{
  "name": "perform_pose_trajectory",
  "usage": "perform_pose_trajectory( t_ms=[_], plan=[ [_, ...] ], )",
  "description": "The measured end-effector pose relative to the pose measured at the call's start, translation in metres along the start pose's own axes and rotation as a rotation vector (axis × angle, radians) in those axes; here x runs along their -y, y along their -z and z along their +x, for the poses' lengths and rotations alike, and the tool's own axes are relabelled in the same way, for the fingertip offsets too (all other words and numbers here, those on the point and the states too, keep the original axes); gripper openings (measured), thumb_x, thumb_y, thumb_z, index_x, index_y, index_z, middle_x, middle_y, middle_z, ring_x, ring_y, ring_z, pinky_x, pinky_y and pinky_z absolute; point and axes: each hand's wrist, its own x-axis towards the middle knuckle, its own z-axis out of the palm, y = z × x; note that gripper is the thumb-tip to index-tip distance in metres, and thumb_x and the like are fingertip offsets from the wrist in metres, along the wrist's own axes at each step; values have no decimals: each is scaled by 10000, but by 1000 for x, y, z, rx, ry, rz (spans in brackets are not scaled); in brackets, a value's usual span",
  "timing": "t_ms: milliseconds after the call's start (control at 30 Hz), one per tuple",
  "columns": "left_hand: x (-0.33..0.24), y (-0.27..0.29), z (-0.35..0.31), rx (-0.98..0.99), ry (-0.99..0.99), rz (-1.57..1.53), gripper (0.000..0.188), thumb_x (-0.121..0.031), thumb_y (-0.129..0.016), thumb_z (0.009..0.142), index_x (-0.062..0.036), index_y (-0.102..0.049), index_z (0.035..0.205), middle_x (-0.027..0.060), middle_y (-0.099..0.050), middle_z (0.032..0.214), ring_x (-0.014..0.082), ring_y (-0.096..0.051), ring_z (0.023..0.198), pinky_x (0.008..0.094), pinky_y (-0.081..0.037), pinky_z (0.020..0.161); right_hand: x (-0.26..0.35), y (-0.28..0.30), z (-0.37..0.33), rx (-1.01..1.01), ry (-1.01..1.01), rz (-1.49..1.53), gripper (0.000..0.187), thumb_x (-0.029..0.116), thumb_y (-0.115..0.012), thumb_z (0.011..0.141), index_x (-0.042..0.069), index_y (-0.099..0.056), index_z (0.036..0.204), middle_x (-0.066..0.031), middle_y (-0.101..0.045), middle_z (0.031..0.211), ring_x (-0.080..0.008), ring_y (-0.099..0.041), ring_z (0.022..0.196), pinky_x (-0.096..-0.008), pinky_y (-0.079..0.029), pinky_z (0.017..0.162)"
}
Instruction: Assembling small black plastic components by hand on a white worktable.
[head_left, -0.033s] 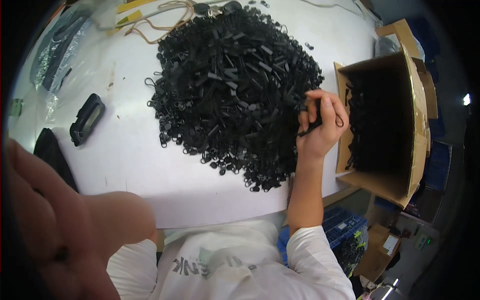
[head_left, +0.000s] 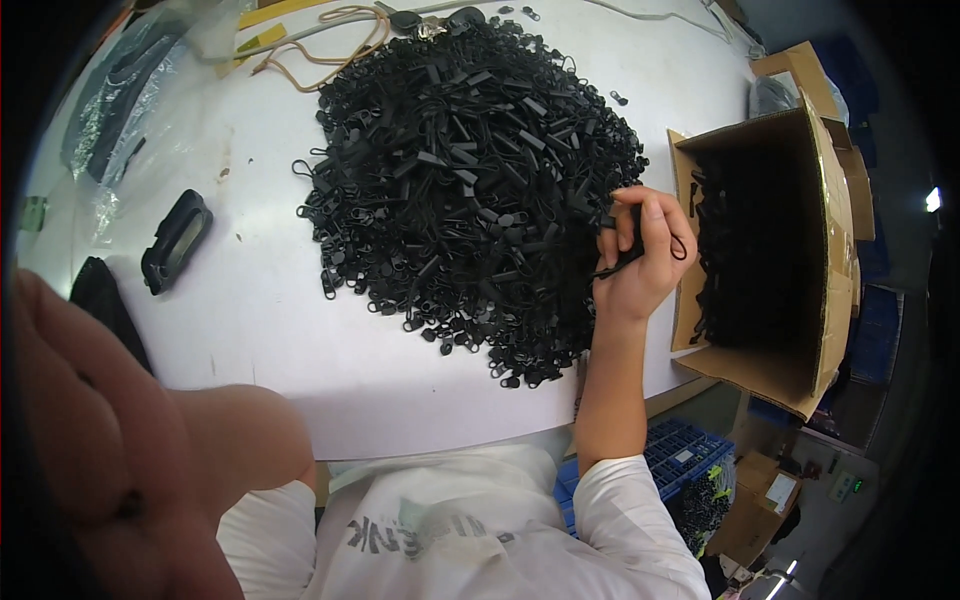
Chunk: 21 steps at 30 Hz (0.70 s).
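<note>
A large heap of small black zipper pulls with cord loops (head_left: 450,180) covers the middle of the white table. At the heap's right edge is my right hand (head_left: 645,245), its fingers curled round a black zipper pull (head_left: 630,258). A thin loop of cord sticks out beside the palm, and the rest of that piece is hidden by the fingers. Very near the camera at the lower left, my left hand (head_left: 120,440) looks big and blurred. Its fingertips are cut off by the dark rim, so I cannot see whether it holds anything.
Right of the heap, an open cardboard box (head_left: 835,250) lies with its mouth toward me and black pieces inside. A black plastic case (head_left: 178,240) and a clear plastic bag (head_left: 120,110) lie on the left. Tan cord (head_left: 290,65) lies at the back; a blue crate (head_left: 690,450) stands below.
</note>
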Motion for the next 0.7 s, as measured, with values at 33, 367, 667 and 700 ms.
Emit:
perform_pose_trajectory(
  t_ms=[33, 367, 667, 700],
  plan=[
    [-1, 6, -2, -6, -8, 7, 290, -256, -698, 758, -123, -456, 667, -53, -362, 556, 55, -318, 445, 208, -279, 508, -1, 0, -2, -6, -6, -5, 223, 130, -539, 910, -58, -628, 831, -6, -468, 602, -49, -371, 515, -182, -277, 405],
    [1, 15, -3, -6, -13, 41, 301, -257, -678, 777, -128, -434, 656, -52, -355, 552, 56, -312, 443, 211, -270, 503, 0, 2, -2, 9, 20, -3, 221, 122, -526, 915, -52, -631, 829, -3, -464, 599, -43, -364, 518, -178, -276, 406],
    [6, 9, 2, -2, -26, 34, 312, -258, -660, 794, -133, -415, 646, -51, -349, 548, 57, -306, 442, 213, -263, 499, 1, 4, -2, 17, 23, -15, 204, 112, -540, 911, -56, -628, 837, 0, -476, 603, -42, -368, 510, -184, -277, 409],
    [7, 8, 2, -6, -27, 31, 314, -258, -658, 796, -134, -413, 645, -51, -348, 548, 57, -305, 441, 213, -262, 499, 1, 3, -2, 1, 17, -21, 203, 113, -543, 910, -57, -627, 838, -1, -474, 601, -43, -370, 509, -184, -277, 410]
  ],
)
